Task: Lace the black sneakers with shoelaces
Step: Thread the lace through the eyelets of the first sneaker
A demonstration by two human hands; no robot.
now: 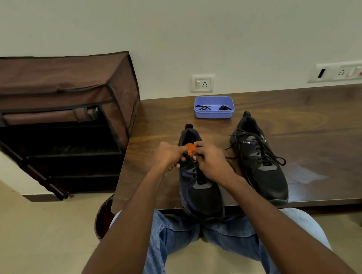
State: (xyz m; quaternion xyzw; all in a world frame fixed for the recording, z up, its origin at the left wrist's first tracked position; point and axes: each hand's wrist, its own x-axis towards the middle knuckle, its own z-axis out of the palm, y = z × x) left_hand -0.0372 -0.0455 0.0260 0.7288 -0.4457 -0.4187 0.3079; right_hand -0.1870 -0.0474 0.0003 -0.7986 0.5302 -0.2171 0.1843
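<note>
Two black mesh sneakers sit toe-near on a long dark wooden table [307, 129] with a glossy, grained top. To the far left stands a boxy brown fabric shoe rack [58, 109] with black piping and dark open shelves. The right sneaker [260, 162] is fully laced, its cord ends lying loose over the sides. The left sneaker [199, 190], rounded toe overhanging the near edge, has grey panels and an orange tongue tab [190, 147]. Both hands work at its upper eyelets: the left hand [166, 156] has its fingers curled, pinching a thin black shoelace [193, 167], and the right hand [211, 162] is curled over the tongue, fingertips by the tab; what it holds I cannot tell. Farther back, a small rounded lilac plastic tray [215, 114] holds more black laces.
</note>
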